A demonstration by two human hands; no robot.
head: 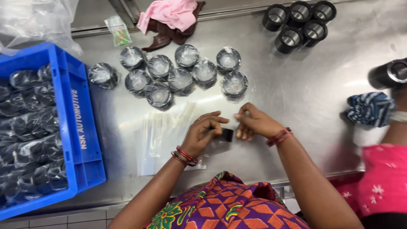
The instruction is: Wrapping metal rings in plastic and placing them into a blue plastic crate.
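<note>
Filling blue crate point(85, 127), bagged black rings point(29, 140), clear bags point(163, 135) beside

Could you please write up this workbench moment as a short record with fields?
Surface: steel table
Left hand: pinching a small black part
Right hand: fingertips at the same part
Under the hands: clear plastic bags, flat
Behind: bagged black rings in a cluster
Far right corner: unbagged black rings
Left: blue crate filled with bagged parts
Far edge: pink cloth
Right edge: another person's arm
</note>
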